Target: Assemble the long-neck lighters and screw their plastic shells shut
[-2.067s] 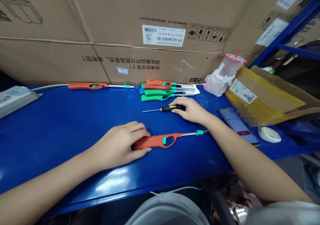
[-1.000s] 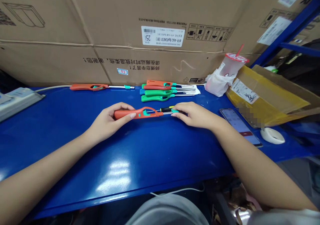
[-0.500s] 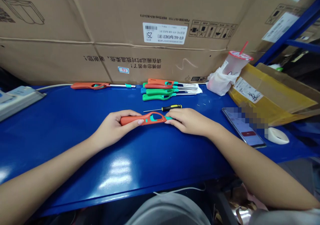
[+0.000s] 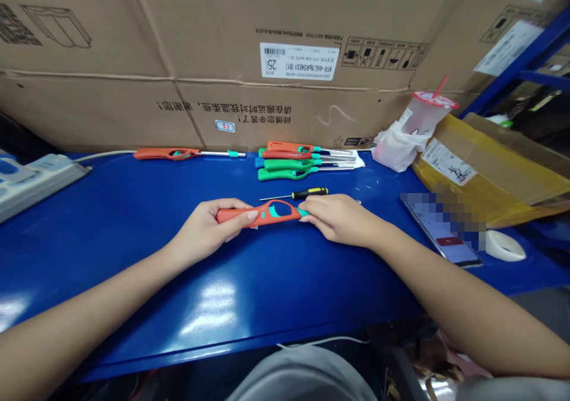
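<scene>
An orange long-neck lighter (image 4: 260, 214) with a teal trigger is held just above the blue table (image 4: 133, 229) between both hands. My left hand (image 4: 209, 229) is closed round its handle end. My right hand (image 4: 341, 218) is closed over the neck end, hiding the metal tube. A thin screwdriver (image 4: 296, 194) with a black and yellow handle lies on the table just behind the lighter, untouched.
A stack of green and orange lighters (image 4: 294, 162) lies at the back, and a single orange lighter (image 4: 178, 153) to its left. Cardboard boxes (image 4: 222, 62) form the back wall. A phone (image 4: 439, 229), white tape roll (image 4: 505, 245), cup in a bag (image 4: 412, 128) and yellow envelope (image 4: 485, 169) sit right; a power strip (image 4: 31, 178) sits left.
Earlier my right hand rested on the screwdriver while my left held the lighter low on the table. Both hands then took the lighter and lifted it toward the middle; since then little has moved.
</scene>
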The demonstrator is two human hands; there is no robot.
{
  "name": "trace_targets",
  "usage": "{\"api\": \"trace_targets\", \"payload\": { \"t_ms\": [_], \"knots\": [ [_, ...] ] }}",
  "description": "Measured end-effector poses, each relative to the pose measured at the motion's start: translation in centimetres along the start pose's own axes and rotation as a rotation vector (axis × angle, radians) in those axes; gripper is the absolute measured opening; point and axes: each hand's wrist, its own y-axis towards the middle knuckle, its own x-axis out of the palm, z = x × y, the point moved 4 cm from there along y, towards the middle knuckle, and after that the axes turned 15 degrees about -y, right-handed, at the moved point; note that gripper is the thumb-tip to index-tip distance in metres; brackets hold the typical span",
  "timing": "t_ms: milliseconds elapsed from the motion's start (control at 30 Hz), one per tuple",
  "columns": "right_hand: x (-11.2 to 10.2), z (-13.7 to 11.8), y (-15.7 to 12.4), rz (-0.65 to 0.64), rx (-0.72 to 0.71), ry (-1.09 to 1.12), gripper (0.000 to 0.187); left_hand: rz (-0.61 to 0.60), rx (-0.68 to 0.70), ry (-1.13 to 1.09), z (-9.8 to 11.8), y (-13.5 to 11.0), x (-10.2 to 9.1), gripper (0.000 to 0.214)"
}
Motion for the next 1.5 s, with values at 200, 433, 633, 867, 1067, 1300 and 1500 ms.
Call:
{"api": "trace_targets", "payload": {
  "t_ms": [200, 433, 633, 867, 1067, 1300, 1500],
  "knots": [
    [-0.8, -1.0, -0.3, 0.175, -0.036, -0.11, 0.033, 0.043, 0.009, -0.036, 0.3, -0.9, 0.0, 0.044],
    [-1.6, -1.6, -0.5, 0.17, -0.053, -0.15, 0.024, 0.024, -0.006, -0.06, 0.0, -1.2, 0.4, 0.037],
    [-1.8, -1.5, -0.4, 0.216, -0.045, -0.16, 0.028, 0.031, -0.014, -0.062, -0.1, -0.9, 0.4, 0.037],
    [-1.8, -1.0, -0.4, 0.289, -0.023, -0.121, 0.022, 0.038, 0.018, -0.013, 0.0, -0.7, 0.2, 0.042],
    [-1.5, 0.3, -0.1, 0.192, 0.077, 0.142, 0.015, -0.007, 0.223, 0.233, 1.6, -0.7, 0.1, 0.043],
    [-1.2, 1.1, 0.2, 0.258, 0.195, 0.161, 0.012, -0.227, 0.511, 0.637, 2.2, -0.8, 0.3, 0.038],
    [-1.0, 2.3, 0.2, 0.451, 0.315, 0.178, 0.014, -0.221, 0.744, 1.01, 4.8, 1.5, 0.7, 0.037]
  ]
}}
